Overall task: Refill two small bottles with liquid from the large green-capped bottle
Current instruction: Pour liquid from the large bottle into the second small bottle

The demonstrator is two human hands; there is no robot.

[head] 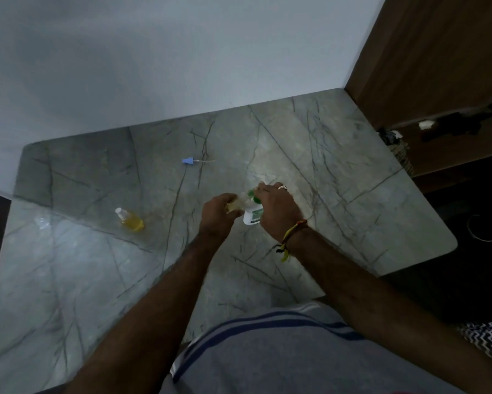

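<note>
White large bottle [252, 216] (green cap)

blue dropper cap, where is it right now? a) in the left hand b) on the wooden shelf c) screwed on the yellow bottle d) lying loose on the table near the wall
d: the blue dropper cap lies by itself on the marble table, away from both hands and from the small bottle of yellow liquid, which wears a white top.

The desk [338, 172] is marbled grey-green with dark veins. Yellow liquid is seen in the small bottle [131, 220]. The large bottle [253, 216] is white, green-capped; the loose nozzle [188, 160] is blue.
</note>
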